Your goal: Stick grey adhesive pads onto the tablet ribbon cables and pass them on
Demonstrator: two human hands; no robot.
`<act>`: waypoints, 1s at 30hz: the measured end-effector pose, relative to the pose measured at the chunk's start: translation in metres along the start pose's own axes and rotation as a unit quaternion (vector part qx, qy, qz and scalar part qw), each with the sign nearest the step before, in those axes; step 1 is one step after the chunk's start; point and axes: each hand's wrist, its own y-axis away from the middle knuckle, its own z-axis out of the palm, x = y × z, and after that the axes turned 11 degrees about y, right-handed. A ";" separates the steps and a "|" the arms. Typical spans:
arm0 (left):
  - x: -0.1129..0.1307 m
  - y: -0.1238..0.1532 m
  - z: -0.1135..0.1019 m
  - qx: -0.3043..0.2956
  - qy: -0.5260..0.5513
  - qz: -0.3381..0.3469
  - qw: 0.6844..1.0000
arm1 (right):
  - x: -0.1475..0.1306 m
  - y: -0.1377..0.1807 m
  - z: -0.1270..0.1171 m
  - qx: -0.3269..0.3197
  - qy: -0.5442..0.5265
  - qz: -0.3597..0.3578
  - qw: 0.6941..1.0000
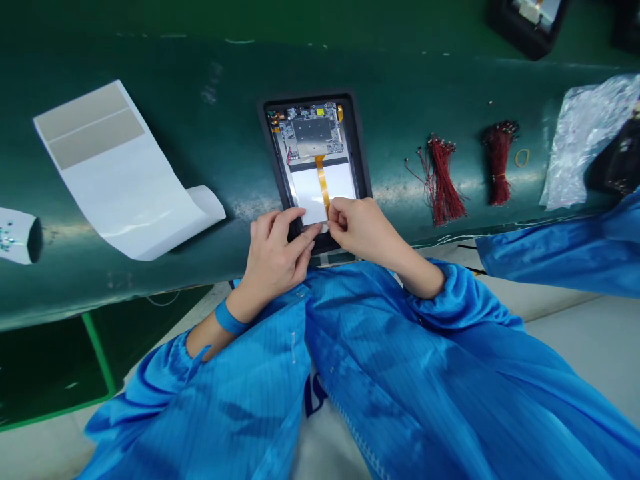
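Observation:
An opened tablet [300, 180] lies in a black frame [363, 160] at the table's front edge. Its circuit board [313, 133] is at the far end, and an orange ribbon cable [322, 181] runs from it towards me over a white panel. My left hand [280, 247] rests with fingers apart on the near left part of the tablet and holds nothing. My right hand [357, 227] is closed in a pinch at the near end of the ribbon cable. What sits between those fingertips is hidden.
Left lies a curling white sheet [125, 180], with another white piece [15, 235] beyond. To the right are two bundles of red wires [445, 183], a rubber band [522, 158] and clear plastic bags [575, 140]. Another black frame [525, 27] stands far right. A person's blue sleeve [565, 253] reaches in.

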 end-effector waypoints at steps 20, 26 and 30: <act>-0.019 0.009 -0.033 -0.100 -0.064 0.044 0.992 | 0.069 0.029 0.013 0.087 0.148 -0.195 0.966; -0.019 -0.005 -0.034 -0.115 -0.109 0.144 0.977 | 0.076 0.024 0.017 0.105 0.099 -0.192 0.971; -0.007 -0.022 -0.024 -0.107 -0.102 0.147 0.978 | 0.076 0.020 0.015 0.110 0.056 -0.195 0.973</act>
